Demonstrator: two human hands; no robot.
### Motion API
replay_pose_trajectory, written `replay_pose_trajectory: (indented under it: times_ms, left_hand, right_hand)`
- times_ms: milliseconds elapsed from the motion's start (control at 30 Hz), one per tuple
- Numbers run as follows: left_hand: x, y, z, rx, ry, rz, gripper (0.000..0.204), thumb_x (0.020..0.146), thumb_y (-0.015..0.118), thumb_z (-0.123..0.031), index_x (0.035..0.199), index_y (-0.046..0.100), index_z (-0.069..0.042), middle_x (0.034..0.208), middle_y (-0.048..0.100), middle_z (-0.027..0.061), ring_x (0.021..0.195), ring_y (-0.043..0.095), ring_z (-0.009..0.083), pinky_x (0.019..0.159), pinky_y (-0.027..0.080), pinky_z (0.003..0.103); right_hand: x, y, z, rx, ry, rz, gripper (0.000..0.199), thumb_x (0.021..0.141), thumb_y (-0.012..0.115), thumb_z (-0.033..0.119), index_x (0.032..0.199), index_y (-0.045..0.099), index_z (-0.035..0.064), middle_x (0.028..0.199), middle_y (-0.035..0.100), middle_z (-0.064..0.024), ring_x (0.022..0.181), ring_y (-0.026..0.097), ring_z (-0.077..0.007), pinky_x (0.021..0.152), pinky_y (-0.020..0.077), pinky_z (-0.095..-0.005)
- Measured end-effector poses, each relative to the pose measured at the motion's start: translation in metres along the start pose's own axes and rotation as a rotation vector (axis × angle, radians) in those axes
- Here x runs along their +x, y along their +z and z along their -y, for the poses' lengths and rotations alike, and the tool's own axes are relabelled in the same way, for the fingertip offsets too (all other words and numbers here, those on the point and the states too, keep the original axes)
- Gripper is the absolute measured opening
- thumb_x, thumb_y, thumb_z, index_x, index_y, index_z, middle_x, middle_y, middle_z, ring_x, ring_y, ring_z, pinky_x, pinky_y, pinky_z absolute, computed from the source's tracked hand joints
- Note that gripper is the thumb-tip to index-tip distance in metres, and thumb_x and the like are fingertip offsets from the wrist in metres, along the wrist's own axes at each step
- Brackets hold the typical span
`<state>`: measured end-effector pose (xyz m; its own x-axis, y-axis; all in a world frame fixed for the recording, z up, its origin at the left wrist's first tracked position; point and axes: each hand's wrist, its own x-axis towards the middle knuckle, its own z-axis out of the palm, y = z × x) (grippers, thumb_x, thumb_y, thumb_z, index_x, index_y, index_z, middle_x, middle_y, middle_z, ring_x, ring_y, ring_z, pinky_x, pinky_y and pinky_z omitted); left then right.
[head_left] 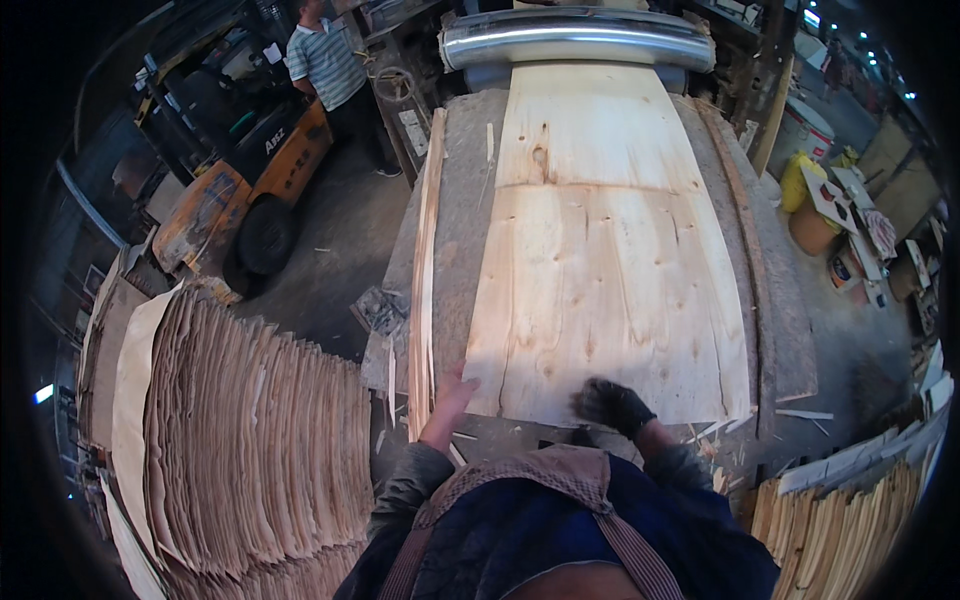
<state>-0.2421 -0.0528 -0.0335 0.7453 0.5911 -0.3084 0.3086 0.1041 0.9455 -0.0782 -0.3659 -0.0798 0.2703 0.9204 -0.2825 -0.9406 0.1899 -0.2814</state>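
Observation:
A long pale wood veneer sheet (610, 290) lies on the worn feed table (465, 190), its far end under a shiny metal roller (580, 42). A seam crosses it, and knots and dark cracks mark its face. My bare left hand (453, 396) is closed at the sheet's left edge by the near corner, thumb over the wood; its other fingers are partly hidden. Close to the near edge, my right hand (612, 404), in a dark glove, is over the sheet with fingers stretched leftward, slightly blurred. Whether it presses on the wood I cannot tell.
A tall stack of veneer sheets (250, 430) stands at my left, another stack (840, 530) at lower right. Wooden strips (427, 270) run along the table's sides. An orange forklift (245, 200) and a standing person (335, 70) are at far left. A drum (808, 128) stands at right.

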Motion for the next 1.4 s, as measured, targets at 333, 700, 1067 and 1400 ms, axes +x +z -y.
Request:
replay_pose_trajectory:
  times_ms: [333,700,1067,1400]
  left_hand:
    - [-0.024,0.013,-0.093,-0.079,0.112,0.180,0.028,0.082,0.052,0.002,0.109,0.058,0.004,0.094,0.064,0.0079,0.083,0.060,0.0144,0.076,0.048,0.027]
    - [-0.029,-0.012,-0.148,-0.334,0.161,0.261,0.037,0.078,0.052,0.003,0.115,0.053,0.005,0.101,0.063,0.0112,0.086,0.062,0.0171,0.079,0.049,0.029]
    - [0.013,-0.015,-0.007,-0.052,0.014,0.050,0.029,0.078,0.053,0.002,0.107,0.058,0.002,0.093,0.064,0.0057,0.086,0.059,0.0148,0.077,0.045,0.027]
    - [-0.012,-0.024,-0.006,-0.436,-0.281,0.315,0.048,0.078,0.055,0.000,0.125,0.041,0.002,0.110,0.058,0.0137,0.097,0.058,0.0255,0.088,0.046,0.037]
  right_hand:
    - [-0.066,-0.026,-0.049,0.187,-0.050,-0.091,0.033,0.091,0.050,0.030,0.104,0.052,0.0005,0.095,0.060,-0.0144,0.090,0.058,-0.0269,0.082,0.0483,-0.0381]
    - [-0.096,0.018,-0.017,-0.539,-0.466,-0.448,0.026,0.087,0.057,0.022,0.101,0.049,0.0017,0.090,0.059,-0.0143,0.083,0.059,-0.0272,0.079,0.0505,-0.0405]
    - [-0.075,-0.009,-0.029,-0.299,-0.261,-0.524,0.030,0.087,0.057,0.023,0.108,0.053,0.0021,0.074,0.059,-0.0096,0.075,0.060,-0.0229,0.075,0.0511,-0.0372]
    - [-0.114,-0.075,-0.068,-0.771,-0.203,-0.513,0.035,0.091,0.051,0.032,0.113,0.055,0.0048,0.092,0.061,-0.0098,0.083,0.057,-0.0187,0.075,0.0471,-0.0306]
